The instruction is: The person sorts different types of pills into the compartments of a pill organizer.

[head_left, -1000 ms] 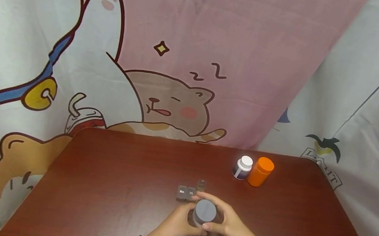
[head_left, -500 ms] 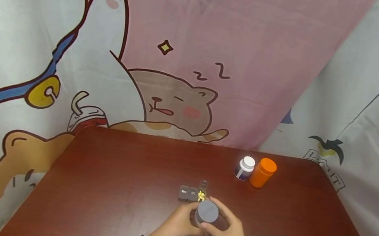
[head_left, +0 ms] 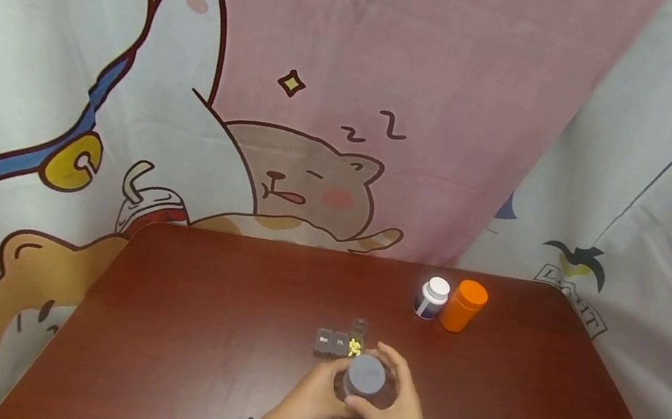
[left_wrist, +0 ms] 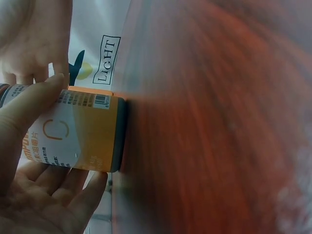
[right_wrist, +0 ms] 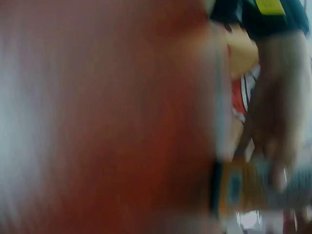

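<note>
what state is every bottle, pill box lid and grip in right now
held bottle, grey cap on top, tightness not visible
Mon. lid, shut
Fri. lid, shut
third lid, open, yellow pills in its compartment
white bottle, upright, capped
orange bottle, upright, capped
left grip, holding the held bottle
right grip, holding the held bottle

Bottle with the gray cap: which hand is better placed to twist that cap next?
Probably the right hand: its thumb lies beside the gray cap, while the left hand grips the bottle.
</note>
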Demonstrator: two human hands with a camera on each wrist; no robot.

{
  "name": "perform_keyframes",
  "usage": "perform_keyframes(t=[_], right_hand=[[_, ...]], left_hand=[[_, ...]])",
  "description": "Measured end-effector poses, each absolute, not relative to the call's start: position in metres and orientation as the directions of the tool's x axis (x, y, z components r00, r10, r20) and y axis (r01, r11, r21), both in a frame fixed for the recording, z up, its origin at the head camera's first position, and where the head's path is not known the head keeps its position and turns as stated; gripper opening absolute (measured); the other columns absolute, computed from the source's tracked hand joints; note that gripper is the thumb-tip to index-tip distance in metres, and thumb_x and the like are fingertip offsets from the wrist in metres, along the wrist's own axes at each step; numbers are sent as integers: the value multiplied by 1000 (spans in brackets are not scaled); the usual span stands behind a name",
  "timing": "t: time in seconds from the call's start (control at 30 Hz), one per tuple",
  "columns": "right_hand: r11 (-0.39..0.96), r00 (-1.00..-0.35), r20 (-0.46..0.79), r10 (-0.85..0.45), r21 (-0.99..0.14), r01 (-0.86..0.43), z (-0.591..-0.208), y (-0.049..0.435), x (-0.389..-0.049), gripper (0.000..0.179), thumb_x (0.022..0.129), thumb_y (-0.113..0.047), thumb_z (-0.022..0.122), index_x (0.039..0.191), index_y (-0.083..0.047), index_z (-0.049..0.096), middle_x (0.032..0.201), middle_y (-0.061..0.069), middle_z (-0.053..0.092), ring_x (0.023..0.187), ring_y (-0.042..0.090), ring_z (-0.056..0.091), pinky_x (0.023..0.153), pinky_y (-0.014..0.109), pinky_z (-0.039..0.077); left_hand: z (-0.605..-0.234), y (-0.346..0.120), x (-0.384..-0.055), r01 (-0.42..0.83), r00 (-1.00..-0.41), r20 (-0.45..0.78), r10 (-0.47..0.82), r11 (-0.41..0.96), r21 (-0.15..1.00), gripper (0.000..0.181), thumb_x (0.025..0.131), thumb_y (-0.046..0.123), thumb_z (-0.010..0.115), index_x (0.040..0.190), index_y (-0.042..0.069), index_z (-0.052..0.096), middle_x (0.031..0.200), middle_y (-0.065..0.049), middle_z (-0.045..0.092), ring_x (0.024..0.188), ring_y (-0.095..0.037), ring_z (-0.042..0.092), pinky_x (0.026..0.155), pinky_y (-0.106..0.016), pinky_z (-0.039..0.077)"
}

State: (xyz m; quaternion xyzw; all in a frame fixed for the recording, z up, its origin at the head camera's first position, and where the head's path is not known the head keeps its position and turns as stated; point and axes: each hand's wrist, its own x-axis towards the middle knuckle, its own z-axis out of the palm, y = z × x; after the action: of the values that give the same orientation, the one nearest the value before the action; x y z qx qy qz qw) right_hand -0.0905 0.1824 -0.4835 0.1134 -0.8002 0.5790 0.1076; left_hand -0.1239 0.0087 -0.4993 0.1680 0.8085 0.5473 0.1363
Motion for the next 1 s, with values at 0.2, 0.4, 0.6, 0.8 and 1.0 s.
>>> perform_keyframes(t=[0.2, 0.4, 0.6, 0.8, 1.0], right_hand=[[83, -722, 146, -676, -959, -272, -470, 239, -146, 75, 90, -4, 78, 156, -2, 43, 157, 22, 51, 145, 10, 49, 115, 21, 38], [5, -389, 55, -920, -989, -151, -465, 243, -187, 87, 96, -35, 75, 163, -3, 30, 169, 20, 32, 158, 23, 31, 125, 28, 29], [-92, -259, 123, -958, -987, -130, -462, 232, -196, 77, 99, -29, 72, 157, 6, 35, 163, 22, 42, 153, 24, 40, 127, 37, 31], [31, -459, 60, -886, -981, -189, -463, 236, -182, 66, 91, -12, 80, 150, 0, 52, 150, 14, 61, 139, 15, 56, 118, 30, 41], [209, -698, 108, -708, -912, -353, -466, 234, -152, 62, 86, -14, 85, 144, -10, 62, 143, 10, 67, 134, 5, 57, 113, 23, 39]], left_hand=[[-499, 7, -128, 137, -902, -40, 429, 376, 916, 69, 71, 18, 96, 132, 5, 68, 123, -3, 75, 117, -22, 68, 105, -47, 54], [-501, 4, -127, 134, -889, -57, 455, 377, 916, 60, 73, 18, 95, 128, 12, 70, 120, 6, 74, 117, -17, 68, 104, -41, 54], [-500, 5, -123, 157, -892, -24, 452, 358, 920, 71, 73, 15, 95, 137, 10, 65, 131, -4, 72, 124, -27, 66, 107, -47, 54], [-501, 7, -123, 145, -901, -52, 431, 411, 900, 80, 72, 19, 96, 141, -2, 60, 132, -12, 71, 120, -25, 67, 107, -50, 52], [-503, 8, -124, 174, -898, -22, 439, 402, 899, 82, 72, 20, 97, 141, -4, 60, 135, -15, 70, 124, -27, 66, 110, -52, 51]])
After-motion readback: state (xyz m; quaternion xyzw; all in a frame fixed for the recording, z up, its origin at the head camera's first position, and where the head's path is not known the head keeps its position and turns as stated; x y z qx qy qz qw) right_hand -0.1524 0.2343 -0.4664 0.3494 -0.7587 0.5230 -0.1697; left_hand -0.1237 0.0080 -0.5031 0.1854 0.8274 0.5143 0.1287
